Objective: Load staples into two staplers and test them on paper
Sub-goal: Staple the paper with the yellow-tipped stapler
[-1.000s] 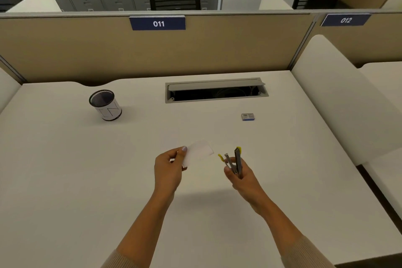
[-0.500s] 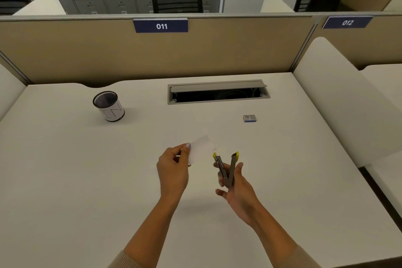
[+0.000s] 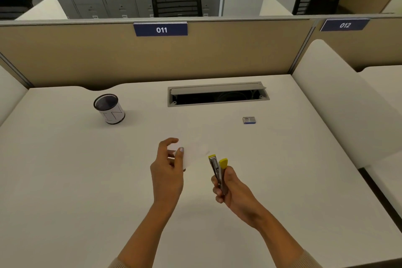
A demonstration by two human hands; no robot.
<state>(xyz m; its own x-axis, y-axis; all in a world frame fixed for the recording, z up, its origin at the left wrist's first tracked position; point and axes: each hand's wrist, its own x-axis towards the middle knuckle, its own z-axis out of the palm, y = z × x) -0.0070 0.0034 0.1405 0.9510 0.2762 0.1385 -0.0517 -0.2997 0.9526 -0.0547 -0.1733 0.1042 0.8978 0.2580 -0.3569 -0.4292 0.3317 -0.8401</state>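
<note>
Sitting in right hand (image 3: 236, 194), stapler (image 3: 217, 169) just beside paper (image 3: 195, 153) in left hand (image 3: 167, 172).

Stapler (image 3: 218, 172): yellow plastic tips, silver metal body. Paper slip (image 3: 195, 152): plain white. Staple box (image 3: 249, 120): blue edge, grey-white printed top. Pen cup (image 3: 109, 109): black mesh and rim, white wrap with thin dark lines. Desk (image 3: 65, 169): off-white, unpatterned. Partition (image 3: 65, 56): tan. Number plate (image 3: 160, 29): navy, white digits. Cable tray (image 3: 217, 88): grey.

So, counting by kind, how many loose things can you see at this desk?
Stapler, in the right hand: 1
Paper slip, in the left hand: 1
Small box: 1
Mesh cup: 1
Total: 4
</note>
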